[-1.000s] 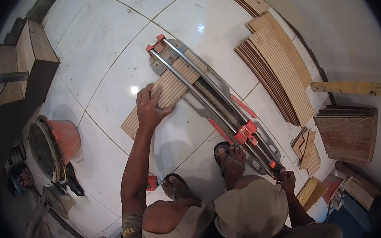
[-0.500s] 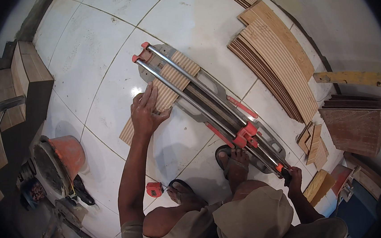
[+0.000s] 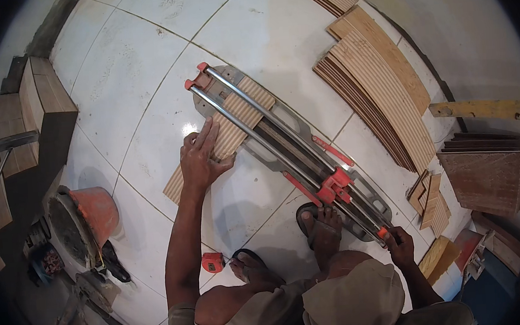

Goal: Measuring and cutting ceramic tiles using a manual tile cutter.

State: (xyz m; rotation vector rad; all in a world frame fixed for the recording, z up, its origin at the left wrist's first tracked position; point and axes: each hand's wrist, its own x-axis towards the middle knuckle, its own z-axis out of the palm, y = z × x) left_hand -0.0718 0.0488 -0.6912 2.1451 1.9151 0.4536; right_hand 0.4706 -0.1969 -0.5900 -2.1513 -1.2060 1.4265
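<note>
A red and grey manual tile cutter point(image 3: 333, 187) lies slantwise on the floor, its two steel rails running from far left to near right. Under the rails at its far end sits a beige ribbed tile strip point(image 3: 233, 131), which sticks out to the left. My left hand point(image 3: 201, 158) grips the strip across its width, fingers at the far edge and thumb at the near one. At the cutter's near end, my right hand point(image 3: 400, 247) is closed round the handle by its orange part point(image 3: 382, 233). The red carriage stands on the lower half of the rails.
A red tape measure point(image 3: 213, 262) lies by my left foot. At left stand an orange bucket point(image 3: 95, 213) and tiled steps point(image 3: 53, 93). Ribbed strips point(image 3: 383, 98) are stacked at right, near brown tiles point(image 3: 484, 172), a yellow level point(image 3: 482, 109) and offcuts point(image 3: 431, 204).
My right hand has shifted slightly up the handle, toward its orange part. The left hand keeps its hold on the strip; the whole view has moved a little.
</note>
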